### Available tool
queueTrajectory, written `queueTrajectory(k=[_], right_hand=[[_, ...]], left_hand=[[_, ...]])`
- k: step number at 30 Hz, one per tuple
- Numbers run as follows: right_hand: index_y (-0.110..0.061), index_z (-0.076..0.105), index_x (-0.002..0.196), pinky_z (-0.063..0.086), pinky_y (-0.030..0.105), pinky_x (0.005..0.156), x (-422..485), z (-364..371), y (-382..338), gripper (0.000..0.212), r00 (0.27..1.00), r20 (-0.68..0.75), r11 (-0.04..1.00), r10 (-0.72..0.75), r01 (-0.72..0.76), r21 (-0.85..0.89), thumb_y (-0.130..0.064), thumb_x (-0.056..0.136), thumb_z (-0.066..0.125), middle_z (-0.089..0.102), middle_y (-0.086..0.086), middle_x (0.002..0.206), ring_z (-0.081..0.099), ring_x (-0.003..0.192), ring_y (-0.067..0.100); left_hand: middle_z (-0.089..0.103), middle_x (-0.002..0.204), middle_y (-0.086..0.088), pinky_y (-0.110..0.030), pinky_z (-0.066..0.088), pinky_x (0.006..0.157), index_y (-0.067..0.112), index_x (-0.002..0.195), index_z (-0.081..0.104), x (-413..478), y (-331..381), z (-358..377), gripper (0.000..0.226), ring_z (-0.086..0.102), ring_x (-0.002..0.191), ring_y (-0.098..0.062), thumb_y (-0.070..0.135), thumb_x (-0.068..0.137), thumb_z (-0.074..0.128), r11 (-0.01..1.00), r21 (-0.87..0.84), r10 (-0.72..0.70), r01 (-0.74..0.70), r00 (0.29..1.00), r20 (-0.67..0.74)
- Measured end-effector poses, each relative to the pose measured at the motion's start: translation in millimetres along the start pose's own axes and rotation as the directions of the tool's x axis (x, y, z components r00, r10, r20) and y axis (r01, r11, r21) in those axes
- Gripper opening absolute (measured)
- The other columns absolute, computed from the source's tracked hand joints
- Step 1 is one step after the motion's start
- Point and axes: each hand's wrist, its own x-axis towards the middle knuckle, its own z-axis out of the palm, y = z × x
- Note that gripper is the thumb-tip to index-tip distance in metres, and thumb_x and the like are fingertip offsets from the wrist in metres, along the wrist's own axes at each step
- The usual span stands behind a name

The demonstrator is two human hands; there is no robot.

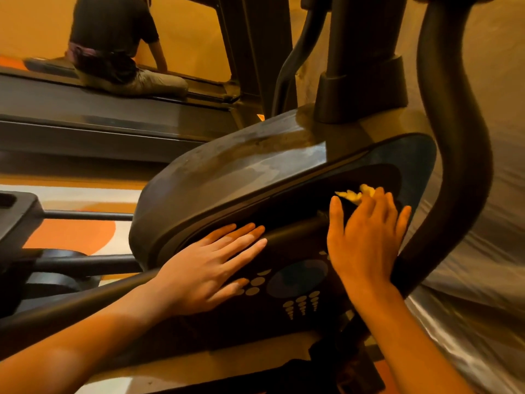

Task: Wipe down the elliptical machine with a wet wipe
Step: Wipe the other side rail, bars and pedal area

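The elliptical machine's dark rounded flywheel housing fills the middle of the view, its top streaked with damp patches. My left hand rests flat on the housing's side panel, fingers straight. My right hand presses a crumpled pale wet wipe against the side panel further right, fingers spread and mostly straight; only the wipe's edge shows past my fingertips. A curved black handlebar arm sweeps down just right of that hand.
A treadmill stands at the back left, and a person in a dark shirt sits on its belt facing away. Black pedal rails run to the left over an orange and white floor. A grey sheet hangs at the right.
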Motion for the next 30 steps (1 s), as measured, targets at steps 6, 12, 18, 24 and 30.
queueTrajectory(k=[6,12,18,24,30], right_hand=[[-0.010,0.065,0.112,0.027,0.056,0.121,18,8,8,0.024,0.994,-0.106,0.988,0.005,0.011,0.154,-0.026,0.105,0.048,0.071,0.011,0.109,0.062,0.118,0.036],[-0.009,0.066,0.131,0.023,0.051,0.125,-9,14,15,0.030,0.963,-0.169,0.951,-0.211,0.242,0.191,-0.012,0.103,0.056,0.066,0.008,0.136,0.053,0.138,0.027],[-0.010,0.068,0.126,0.013,0.052,0.126,-4,12,-1,0.027,0.984,-0.123,0.978,-0.132,0.149,0.143,-0.015,0.103,0.053,0.067,0.008,0.133,0.052,0.139,0.026],[-0.015,0.072,0.120,0.009,0.049,0.127,-6,17,8,0.028,0.969,-0.145,0.962,-0.200,0.222,0.157,-0.022,0.107,0.048,0.071,0.003,0.127,0.056,0.135,0.023],[-0.010,0.066,0.132,0.009,0.050,0.128,-25,17,5,0.031,0.956,-0.155,0.954,-0.249,0.269,0.130,-0.009,0.103,0.054,0.063,0.007,0.141,0.050,0.140,0.026]], left_hand=[[0.010,0.175,-0.004,-0.039,0.010,0.128,0.019,0.168,0.009,2,1,0,0.068,0.009,0.161,-0.020,0.052,0.111,0.025,1.000,0.022,-0.005,0.005,1.000,-0.003],[0.013,0.174,-0.006,-0.040,0.013,0.128,0.018,0.167,0.012,1,2,1,0.068,0.014,0.160,-0.022,0.051,0.110,0.026,0.999,0.034,0.003,-0.002,1.000,-0.024],[0.012,0.174,-0.006,-0.042,0.014,0.128,0.018,0.167,0.011,1,2,2,0.068,0.012,0.161,-0.023,0.052,0.110,0.026,0.999,0.041,-0.007,0.007,1.000,-0.008],[0.012,0.174,-0.006,-0.038,0.007,0.130,0.019,0.168,0.009,1,2,0,0.068,0.008,0.161,-0.020,0.052,0.110,0.024,0.998,0.064,-0.010,0.009,1.000,0.006],[0.013,0.174,-0.006,-0.038,0.005,0.130,0.019,0.168,0.010,1,2,0,0.068,0.007,0.161,-0.020,0.053,0.110,0.023,0.998,0.060,-0.012,0.012,1.000,0.002]])
